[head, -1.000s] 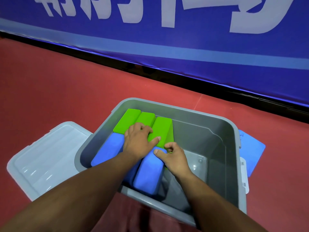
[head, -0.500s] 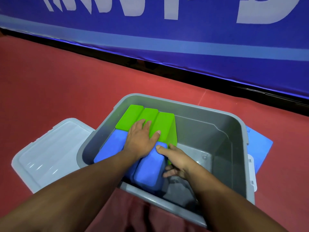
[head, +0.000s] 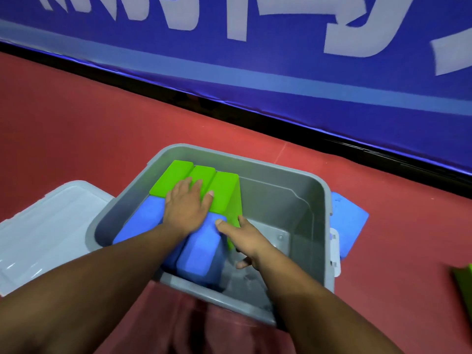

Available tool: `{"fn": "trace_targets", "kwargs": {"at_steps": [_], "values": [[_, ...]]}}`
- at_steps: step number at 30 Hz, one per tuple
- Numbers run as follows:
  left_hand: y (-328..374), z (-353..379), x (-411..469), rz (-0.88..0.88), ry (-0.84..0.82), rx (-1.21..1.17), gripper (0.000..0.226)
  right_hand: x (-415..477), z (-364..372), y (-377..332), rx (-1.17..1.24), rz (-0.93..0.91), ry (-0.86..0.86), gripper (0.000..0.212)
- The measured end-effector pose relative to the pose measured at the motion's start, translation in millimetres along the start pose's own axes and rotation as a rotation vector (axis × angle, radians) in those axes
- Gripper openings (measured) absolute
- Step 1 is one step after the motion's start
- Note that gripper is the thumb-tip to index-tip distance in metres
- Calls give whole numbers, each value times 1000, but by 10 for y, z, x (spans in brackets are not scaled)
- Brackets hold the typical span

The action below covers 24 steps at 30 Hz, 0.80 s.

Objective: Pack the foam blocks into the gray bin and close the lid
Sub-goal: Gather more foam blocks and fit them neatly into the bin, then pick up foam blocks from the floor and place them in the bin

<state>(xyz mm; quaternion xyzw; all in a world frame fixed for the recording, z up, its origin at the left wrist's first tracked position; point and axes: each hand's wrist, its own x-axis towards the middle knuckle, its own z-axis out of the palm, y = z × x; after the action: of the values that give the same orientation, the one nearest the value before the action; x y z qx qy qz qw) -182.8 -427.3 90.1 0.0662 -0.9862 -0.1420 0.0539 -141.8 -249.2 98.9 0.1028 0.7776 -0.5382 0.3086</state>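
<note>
**Six foam blocks packed along the bin's left side, both hands inside**

Three bright green rectangular foam blocks (head: pixel 196 183) stand side by side at the far-left of the open gray plastic bin (head: pixel 328 226), toward 11 o'clock of its interior, and three blue rectangular foam blocks (head: pixel 201 251) sit just nearer the camera, touching them, toward 7 o'clock. The bin's right half shows bare gray floor.

The left hand (head: pixel 187 208) lies flat, fingers spread and extended, palm down across the seam where green meets blue; it presses on the tops and grasps nothing. The right hand (head: pixel 246 240) is loosely open beside the rightmost blue block, its thumb resting on that block's top corner and its fingers (head: pixel 241 264) curled down toward the bin floor; whether they touch the block's side cannot be told.

At 9 o'clock from the bin, a pale gray translucent plastic lid (head: pixel 43 231) lies on the red floor (head: pixel 84 129), its edge tucked against the bin wall. At 3 o'clock, another flat blue foam piece (head: pixel 350 226) rests on the floor, partly hidden behind the bin's rim. Far off at 4 o'clock, a green foam corner (head: pixel 464 284) shows at the frame edge. A blue banner with white lettering (head: pixel 281 60) runs across 12 o'clock.
</note>
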Motion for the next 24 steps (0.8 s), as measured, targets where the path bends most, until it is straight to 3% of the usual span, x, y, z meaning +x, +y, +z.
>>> {"fn": "trace_targets", "kwargs": {"at_steps": [2, 6, 13, 15, 18, 22, 24], "values": [[137, -53, -8, 4, -8, -8, 95, -91, -147, 1, -40, -97, 55, 96], [325, 16, -128, 127, -264, 258, 119, -351, -600, 4, -148, -310, 183, 72], [501, 209, -270, 58, -319, 374, 112, -868, -1223, 253, -255, -409, 332, 70], [537, 149, -261, 56, -225, 237, 106, -1003, -1372, 337, -299, -438, 396, 69], [850, -113, -114, 83, 60, -164, 94, -1219, -1703, 491, -259, -461, 523, 62], [1972, -556, -133, 410, 427, -592, 56, -1576, -2354, 963, -310, -426, 652, 59], [2640, -676, -347, 559, 433, -717, 58, -1738, -2727, 1353, -379, -390, 725, 59]]}}
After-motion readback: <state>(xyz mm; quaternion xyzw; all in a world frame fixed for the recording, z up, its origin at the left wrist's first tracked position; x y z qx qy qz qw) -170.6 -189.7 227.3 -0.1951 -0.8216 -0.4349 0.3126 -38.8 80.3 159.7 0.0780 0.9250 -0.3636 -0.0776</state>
